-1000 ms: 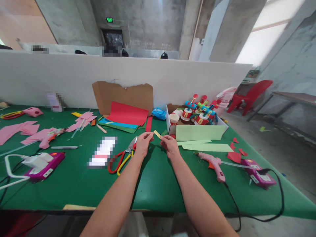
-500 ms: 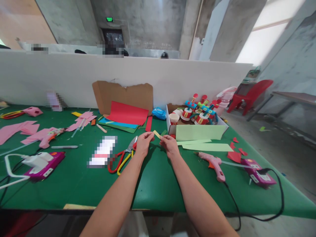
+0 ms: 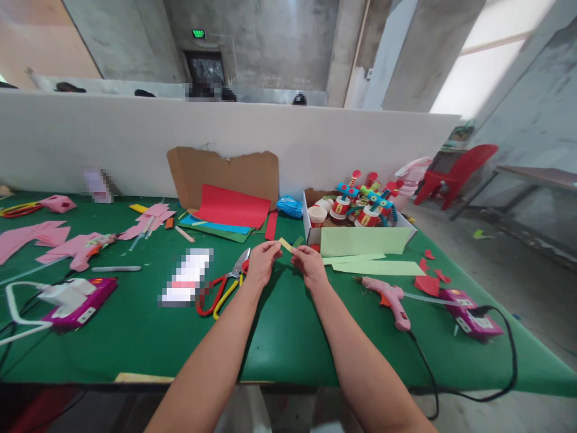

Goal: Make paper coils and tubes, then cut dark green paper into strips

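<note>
Over the middle of the table, a small yellow paper strip [image 3: 285,245] is stretched between my two hands. The fingertips of my left hand [image 3: 264,262] pinch its left end. My right hand [image 3: 310,264] is closed on the other end, thumb against forefinger. Just behind the right fingers a little dark green piece [image 3: 298,241] shows, partly hidden. Scissors [image 3: 235,272] with red and yellow handles lie beside my left wrist, blades pointing away from me. To the right of my right forearm, a pink glue gun [image 3: 391,294] lies on its side.
A white box [image 3: 408,235] of paper-cup figures stands behind my right hand, with pale green strips [image 3: 378,268] before it. Coloured paper sheets [image 3: 234,207] lean at the back. Purple power strips [image 3: 471,316] with cables sit at both sides. Pink paper [image 3: 33,236] lies left.
</note>
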`<state>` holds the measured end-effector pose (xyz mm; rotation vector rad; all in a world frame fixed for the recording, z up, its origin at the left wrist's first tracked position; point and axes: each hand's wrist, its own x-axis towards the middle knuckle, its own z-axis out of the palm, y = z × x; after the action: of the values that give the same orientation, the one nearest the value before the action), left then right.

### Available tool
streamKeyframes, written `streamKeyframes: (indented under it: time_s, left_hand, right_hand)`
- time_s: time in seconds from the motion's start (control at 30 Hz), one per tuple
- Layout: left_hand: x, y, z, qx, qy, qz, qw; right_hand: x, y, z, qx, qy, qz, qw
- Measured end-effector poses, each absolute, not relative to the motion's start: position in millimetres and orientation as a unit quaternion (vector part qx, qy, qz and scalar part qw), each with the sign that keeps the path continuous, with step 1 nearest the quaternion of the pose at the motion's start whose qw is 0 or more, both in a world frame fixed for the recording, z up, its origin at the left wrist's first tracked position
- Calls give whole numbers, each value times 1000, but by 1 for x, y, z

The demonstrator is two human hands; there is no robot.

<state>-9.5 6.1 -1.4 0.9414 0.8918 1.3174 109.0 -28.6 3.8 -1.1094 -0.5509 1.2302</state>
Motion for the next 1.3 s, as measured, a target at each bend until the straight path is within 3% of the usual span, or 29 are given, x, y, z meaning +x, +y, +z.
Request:
streamKeyframes:
  time_s: [0.43,0.83,1.3]
  left_hand:
    - [-17,7,3,455,470,582,484]
    - [-13,6,0,465,427,555,542]
    - [-13,3,4,475,420,557,537]
  right_hand:
    - [116,-29,10,-508,-188,528,654]
    - [108,-31,14,-499,-187,555,638]
    - [107,-32,13,-499,-200,558,632]
